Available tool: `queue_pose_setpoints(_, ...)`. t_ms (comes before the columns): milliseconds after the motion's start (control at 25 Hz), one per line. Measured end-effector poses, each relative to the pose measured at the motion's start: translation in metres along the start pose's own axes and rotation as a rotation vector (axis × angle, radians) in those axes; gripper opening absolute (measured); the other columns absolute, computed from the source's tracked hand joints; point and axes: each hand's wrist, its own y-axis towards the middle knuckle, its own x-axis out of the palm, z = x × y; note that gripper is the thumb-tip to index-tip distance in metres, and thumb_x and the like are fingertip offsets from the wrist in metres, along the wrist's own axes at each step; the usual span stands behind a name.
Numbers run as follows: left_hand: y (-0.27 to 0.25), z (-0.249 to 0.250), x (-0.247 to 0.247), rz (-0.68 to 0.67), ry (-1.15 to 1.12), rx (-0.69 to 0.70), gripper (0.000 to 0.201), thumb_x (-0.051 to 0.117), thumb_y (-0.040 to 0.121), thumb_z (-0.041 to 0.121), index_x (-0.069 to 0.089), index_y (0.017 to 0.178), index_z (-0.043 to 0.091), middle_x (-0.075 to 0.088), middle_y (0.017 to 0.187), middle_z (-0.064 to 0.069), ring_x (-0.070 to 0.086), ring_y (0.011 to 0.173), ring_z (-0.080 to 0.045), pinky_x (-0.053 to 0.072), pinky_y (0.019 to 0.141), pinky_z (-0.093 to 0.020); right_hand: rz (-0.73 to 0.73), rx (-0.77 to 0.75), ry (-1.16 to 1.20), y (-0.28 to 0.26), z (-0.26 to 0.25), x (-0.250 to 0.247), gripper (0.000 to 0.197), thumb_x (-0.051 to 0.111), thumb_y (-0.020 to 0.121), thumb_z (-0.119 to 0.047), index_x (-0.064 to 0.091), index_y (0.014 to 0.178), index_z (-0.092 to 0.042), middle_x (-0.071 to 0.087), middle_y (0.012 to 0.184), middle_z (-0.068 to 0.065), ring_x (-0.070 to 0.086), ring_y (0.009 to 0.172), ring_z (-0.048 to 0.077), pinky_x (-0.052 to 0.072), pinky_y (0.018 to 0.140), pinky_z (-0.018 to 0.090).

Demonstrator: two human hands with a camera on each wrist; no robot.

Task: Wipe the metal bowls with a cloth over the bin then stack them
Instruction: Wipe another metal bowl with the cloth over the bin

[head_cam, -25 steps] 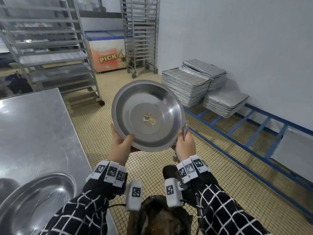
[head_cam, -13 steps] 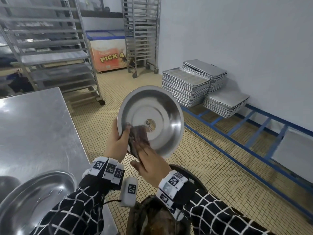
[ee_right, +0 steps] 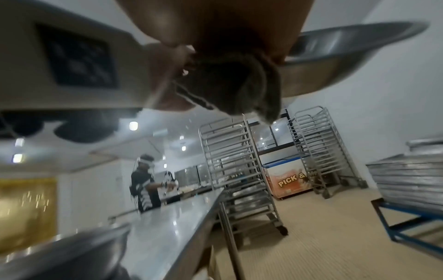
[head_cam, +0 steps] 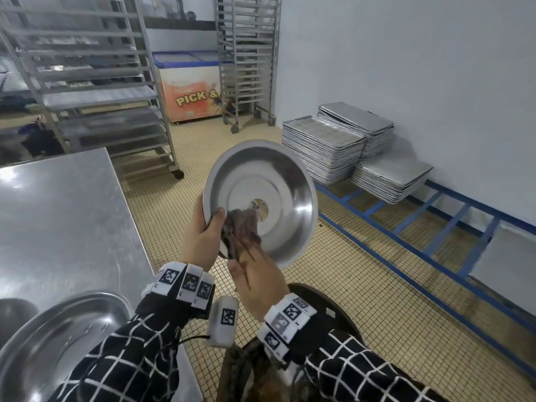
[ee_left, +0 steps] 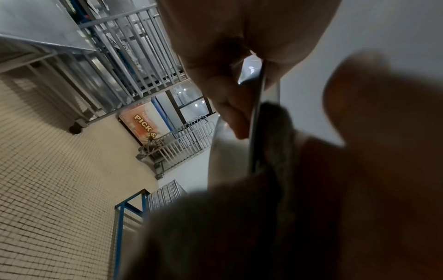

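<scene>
- The left hand (head_cam: pixel 203 242) grips the bowl (head_cam: pixel 261 204) by its rim, thumb inside.
- The bowl stands tipped up on edge, its open side facing the person.
- The right hand (head_cam: pixel 258 280) presses a cloth (head_cam: pixel 240 227) inside the bowl, fingers fairly straight and together.

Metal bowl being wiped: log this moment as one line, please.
phase: wiping | left hand: grips metal bowl rim, tilted | right hand: presses cloth inside bowl | bin: below hands | second bowl: on table

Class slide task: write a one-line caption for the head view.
Left hand grips the round shiny metal bowl by its rim while right hand presses a dark grey cloth inside it.
</scene>
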Motion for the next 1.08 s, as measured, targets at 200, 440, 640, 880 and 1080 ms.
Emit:
queue_pose_setpoints(200,0.008,0.022,-0.008,0.004,-0.025,0.054,0.034,0.046,0.099,0.015,0.044,0.125,0.038,0.058,0.1,0.016,0.058,0.075,0.016,0.048,0.061,-0.006,0.128,0.034,-0.213,0.003,0.029,-0.024,0.058,0.01,0.099,-0.047,0.051,0.131,-0.021,0.048,0.14,-0.002,0.034,0.136,0.015,0.008,0.117,0.033)
queue_pose_setpoints(440,0.004,0.019,-0.004,-0.085,-0.066,-0.017,0.04,0.049,0.098,0.016,0.051,0.103,0.056,0.067,0.095,0.013,0.067,0.083,-0.002,0.054,0.071,-0.022,0.177,0.229,-0.273,0.024,0.104,-0.063,0.058,0.018,0.1,-0.045,0.008,0.151,-0.02,0.0,0.159,0.0,-0.002,0.145,0.017,0.018,0.117,0.042)
queue_pose_setpoints(640,0.005,0.0,-0.001,-0.166,-0.109,-0.21,0.03,0.053,0.095,0.017,0.059,0.11,0.043,0.07,0.098,-0.004,0.069,0.081,-0.026,0.057,0.074,-0.039,0.338,0.461,0.096,0.041,0.109,-0.102,0.056,0.048,0.095,-0.041,0.03,0.145,-0.023,0.046,0.14,0.005,0.054,0.113,0.019,0.048,0.084,0.031)
queue_pose_setpoints(880,0.002,-0.013,-0.004,-0.069,-0.07,-0.287,0.026,0.06,0.091,0.018,0.058,0.117,0.016,0.071,0.087,-0.006,0.07,0.065,-0.017,0.054,0.055,-0.025,0.356,0.661,0.227,0.032,0.113,-0.098,0.021,0.061,0.09,-0.027,0.06,0.092,-0.006,0.061,0.081,0.001,0.057,0.073,0.014,0.042,0.06,0.025)
queue_pose_setpoints(1080,-0.014,-0.013,0.014,-0.17,-0.029,-0.224,0.042,0.063,0.089,0.013,0.042,0.124,0.023,0.066,0.102,-0.008,0.072,0.077,-0.022,0.057,0.059,-0.028,0.63,0.774,0.407,0.034,0.088,-0.081,0.02,0.056,0.094,-0.026,0.054,0.097,-0.007,0.055,0.079,-0.006,0.06,0.08,0.018,0.048,0.069,0.03)
